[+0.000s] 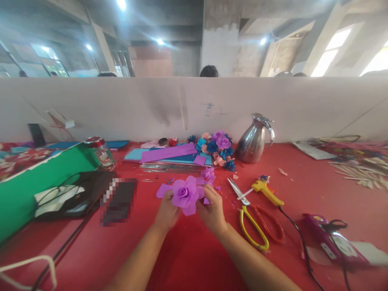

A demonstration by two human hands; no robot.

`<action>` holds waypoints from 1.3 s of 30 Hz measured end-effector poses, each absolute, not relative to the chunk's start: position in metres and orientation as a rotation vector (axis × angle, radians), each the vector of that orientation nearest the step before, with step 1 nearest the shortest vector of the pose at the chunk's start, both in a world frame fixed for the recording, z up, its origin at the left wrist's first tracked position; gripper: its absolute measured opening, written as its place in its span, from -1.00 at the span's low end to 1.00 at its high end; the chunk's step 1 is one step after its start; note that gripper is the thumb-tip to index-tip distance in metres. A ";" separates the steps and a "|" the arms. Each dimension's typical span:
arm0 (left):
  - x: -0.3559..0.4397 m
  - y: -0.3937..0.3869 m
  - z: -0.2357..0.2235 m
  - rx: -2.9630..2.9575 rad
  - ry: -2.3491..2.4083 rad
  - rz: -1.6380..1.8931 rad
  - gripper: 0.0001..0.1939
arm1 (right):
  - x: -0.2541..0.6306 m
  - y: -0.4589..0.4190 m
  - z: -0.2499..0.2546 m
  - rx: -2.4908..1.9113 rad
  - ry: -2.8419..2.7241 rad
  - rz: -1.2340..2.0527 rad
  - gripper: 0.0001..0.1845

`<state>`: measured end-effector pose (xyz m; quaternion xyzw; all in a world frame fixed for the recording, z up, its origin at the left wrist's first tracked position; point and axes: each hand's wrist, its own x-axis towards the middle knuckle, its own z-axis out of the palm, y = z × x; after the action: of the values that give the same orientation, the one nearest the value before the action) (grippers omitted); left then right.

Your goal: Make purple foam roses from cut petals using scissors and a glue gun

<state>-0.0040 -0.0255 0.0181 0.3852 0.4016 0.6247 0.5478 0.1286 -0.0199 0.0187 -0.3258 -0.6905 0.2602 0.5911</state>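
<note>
A purple paper flower [185, 195] with a rolled centre and spread petals is held up over the red table. My left hand [166, 212] grips it from the left, fingers closed and partly hidden behind the petals. On the other side my right hand [214, 210] pinches a petal at the flower's right edge between thumb and fingers. Just behind the hands lie a smaller purple flower [208, 173] and loose purple paper pieces [163, 190]. Scissors [253, 220] with one yellow and one red handle lie open to the right. A yellow glue gun [266, 190] rests against their blades.
Finished paper flowers [222, 141] in several colours are piled at the back beside purple paper strips [168, 152]. A steel jug [254, 139] stands by the white partition [121, 105]. At left are a glass jar [101, 153] and green board [60, 186]; at right, a corded purple box [336, 238].
</note>
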 end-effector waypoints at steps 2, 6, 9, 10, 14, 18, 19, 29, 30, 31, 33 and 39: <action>-0.005 -0.023 0.019 0.853 0.911 1.445 -0.84 | 0.127 -0.019 0.019 -0.764 -1.595 0.687 -0.88; -0.005 -0.020 0.022 0.759 0.877 1.443 -0.77 | 0.127 -0.017 0.018 -0.741 -1.436 1.017 -0.76; -0.005 -0.018 0.021 0.642 0.824 1.471 -0.75 | 0.129 -0.015 0.020 -0.706 -1.224 1.265 -0.69; -0.006 -0.017 0.020 0.609 0.808 1.479 -0.75 | 0.130 -0.015 0.021 -0.688 -1.163 1.317 -0.70; -0.011 -0.011 0.009 0.468 0.773 1.502 -0.74 | 0.132 -0.011 0.024 -0.703 -0.995 1.349 -0.73; -0.017 -0.006 -0.002 0.286 0.784 1.368 -0.84 | 0.130 -0.004 0.016 -0.890 -1.011 1.307 -0.74; -0.018 -0.005 -0.004 0.260 0.791 1.335 -0.87 | 0.128 -0.003 0.013 -0.915 -1.042 1.309 -0.74; -0.011 -0.008 -0.006 0.363 0.805 1.234 -0.85 | 0.118 -0.003 -0.002 -0.943 -1.230 1.191 -0.81; -0.010 -0.009 -0.006 0.393 0.813 1.248 -0.84 | 0.119 -0.003 -0.003 -0.945 -1.223 1.190 -0.82; -0.009 -0.009 -0.005 0.430 0.821 1.264 -0.83 | 0.119 -0.002 -0.003 -0.944 -1.218 1.193 -0.83; -0.006 -0.010 -0.004 0.527 0.836 1.295 -0.83 | 0.120 -0.001 -0.004 -0.935 -1.212 1.197 -0.85; -0.001 -0.013 0.005 0.756 0.925 1.399 -0.80 | 0.119 -0.004 0.002 -0.869 -1.254 1.182 -0.90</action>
<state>-0.0008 -0.0127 0.0048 0.3269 0.3999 0.6050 0.6060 0.1195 -0.0044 0.0020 -0.3704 -0.5340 0.5033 0.5695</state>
